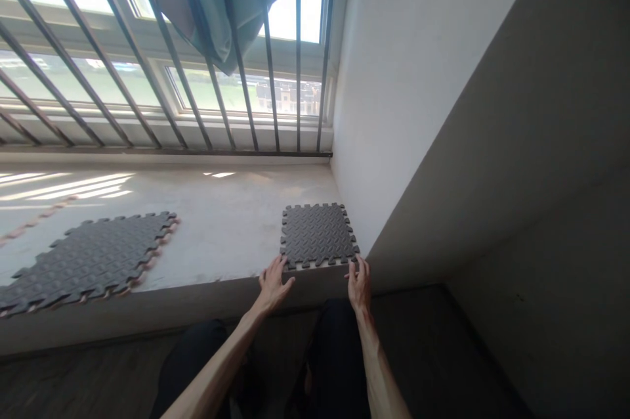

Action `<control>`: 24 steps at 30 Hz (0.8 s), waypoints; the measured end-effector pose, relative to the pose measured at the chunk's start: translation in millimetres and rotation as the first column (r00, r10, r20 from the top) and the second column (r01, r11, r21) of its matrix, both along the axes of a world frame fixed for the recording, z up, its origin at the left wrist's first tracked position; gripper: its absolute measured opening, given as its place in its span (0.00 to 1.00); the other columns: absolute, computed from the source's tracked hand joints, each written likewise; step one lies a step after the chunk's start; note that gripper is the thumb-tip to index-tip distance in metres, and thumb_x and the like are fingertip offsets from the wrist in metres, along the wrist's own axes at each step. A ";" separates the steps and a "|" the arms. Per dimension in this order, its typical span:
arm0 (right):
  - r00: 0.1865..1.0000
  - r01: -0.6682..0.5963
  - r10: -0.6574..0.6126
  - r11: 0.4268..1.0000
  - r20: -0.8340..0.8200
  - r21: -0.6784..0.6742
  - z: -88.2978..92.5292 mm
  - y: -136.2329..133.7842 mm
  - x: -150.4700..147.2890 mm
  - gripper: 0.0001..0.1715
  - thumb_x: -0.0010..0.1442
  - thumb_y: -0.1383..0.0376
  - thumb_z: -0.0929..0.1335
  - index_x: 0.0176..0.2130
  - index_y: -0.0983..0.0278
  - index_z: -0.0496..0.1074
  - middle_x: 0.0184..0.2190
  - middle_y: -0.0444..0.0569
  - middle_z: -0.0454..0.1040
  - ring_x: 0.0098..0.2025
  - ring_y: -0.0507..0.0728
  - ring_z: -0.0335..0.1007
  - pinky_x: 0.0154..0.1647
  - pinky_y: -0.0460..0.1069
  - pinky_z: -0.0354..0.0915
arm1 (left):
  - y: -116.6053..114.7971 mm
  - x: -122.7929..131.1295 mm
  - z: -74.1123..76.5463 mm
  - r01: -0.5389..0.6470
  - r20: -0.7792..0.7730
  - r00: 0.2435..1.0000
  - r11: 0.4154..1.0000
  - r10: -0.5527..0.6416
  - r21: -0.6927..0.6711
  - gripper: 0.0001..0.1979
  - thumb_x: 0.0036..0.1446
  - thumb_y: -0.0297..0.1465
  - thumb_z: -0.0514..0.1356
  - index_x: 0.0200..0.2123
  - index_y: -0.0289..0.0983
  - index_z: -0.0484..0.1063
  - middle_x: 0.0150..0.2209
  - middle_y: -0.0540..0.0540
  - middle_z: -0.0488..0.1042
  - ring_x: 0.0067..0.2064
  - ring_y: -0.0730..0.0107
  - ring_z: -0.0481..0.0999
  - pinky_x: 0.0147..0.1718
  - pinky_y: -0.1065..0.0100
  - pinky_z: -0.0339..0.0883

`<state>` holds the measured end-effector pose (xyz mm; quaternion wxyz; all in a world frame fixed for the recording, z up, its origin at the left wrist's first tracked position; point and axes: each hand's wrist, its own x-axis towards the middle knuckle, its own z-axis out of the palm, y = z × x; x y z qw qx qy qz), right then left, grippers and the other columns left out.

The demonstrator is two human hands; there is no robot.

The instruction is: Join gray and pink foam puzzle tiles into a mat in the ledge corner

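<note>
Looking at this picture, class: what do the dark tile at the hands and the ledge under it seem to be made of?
Dark tile: probably matte foam or rubber, judging by the embossed tread pattern and jigsaw edges. Ledge: looks like pale, dull stone or concrete, smooth and faintly stained.

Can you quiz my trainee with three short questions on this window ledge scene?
1. True or false: both hands touch the single tile by the wall.
2. Which lies far left on the ledge? A) a stack of tiles B) a bucket C) a broom
3. Fill in: the left hand and right hand rest at the tile's ____ edge.

Key: 1 true; 2 A; 3 near.
</note>
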<state>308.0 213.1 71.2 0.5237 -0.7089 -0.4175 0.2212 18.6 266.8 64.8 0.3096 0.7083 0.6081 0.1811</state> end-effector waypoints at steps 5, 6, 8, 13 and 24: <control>0.998 -0.014 0.014 1.000 0.055 0.007 1.1 -5.3 -5.5 0.44 0.70 0.40 0.60 0.70 0.66 0.66 0.72 0.72 0.64 0.39 0.59 0.81 0.52 0.63 0.78 | -2.2 0.3 2.3 0.054 0.018 0.998 0.999 -0.054 -0.007 0.39 0.64 0.42 0.58 0.76 0.41 0.58 0.82 0.33 0.50 0.83 0.47 0.46 0.78 0.35 0.35; 0.996 0.005 -0.007 0.999 0.088 0.032 1.6 -8.1 -9.3 0.44 0.70 0.41 0.61 0.70 0.66 0.66 0.72 0.73 0.63 0.42 0.61 0.82 0.53 0.63 0.78 | -2.3 -3.0 3.3 0.070 0.032 0.997 0.998 -0.070 -0.005 0.40 0.64 0.43 0.59 0.76 0.42 0.58 0.82 0.33 0.50 0.83 0.46 0.46 0.77 0.35 0.37; 0.989 0.002 -0.013 0.997 0.150 0.075 2.6 -17.2 -18.7 0.41 0.70 0.43 0.61 0.69 0.65 0.67 0.72 0.71 0.64 0.47 0.63 0.82 0.52 0.63 0.79 | -0.1 -18.8 5.5 0.089 0.043 0.995 0.996 -0.091 0.029 0.40 0.63 0.44 0.61 0.76 0.43 0.59 0.81 0.34 0.54 0.82 0.45 0.49 0.77 0.36 0.40; 0.877 -0.338 0.382 0.922 0.293 -0.191 6.9 -44.8 -33.1 0.26 0.72 0.50 0.61 0.54 0.54 0.81 0.47 0.53 0.87 0.42 0.62 0.85 0.46 0.56 0.77 | 11.7 -129.3 14.4 -0.197 -0.014 0.978 0.941 0.209 0.276 0.28 0.65 0.38 0.59 0.67 0.39 0.71 0.68 0.34 0.73 0.70 0.47 0.68 0.73 0.44 0.54; 0.819 -0.314 0.457 0.863 0.346 -0.397 -9.0 -40.1 -0.9 0.25 0.66 0.42 0.63 0.49 0.48 0.81 0.43 0.51 0.90 0.45 0.68 0.88 0.44 0.58 0.78 | -8.0 -438.8 45.4 -0.988 0.178 0.039 0.011 0.983 0.154 0.27 0.58 0.36 0.62 0.60 0.33 0.66 0.64 0.24 0.68 0.70 0.34 0.62 0.67 0.36 0.58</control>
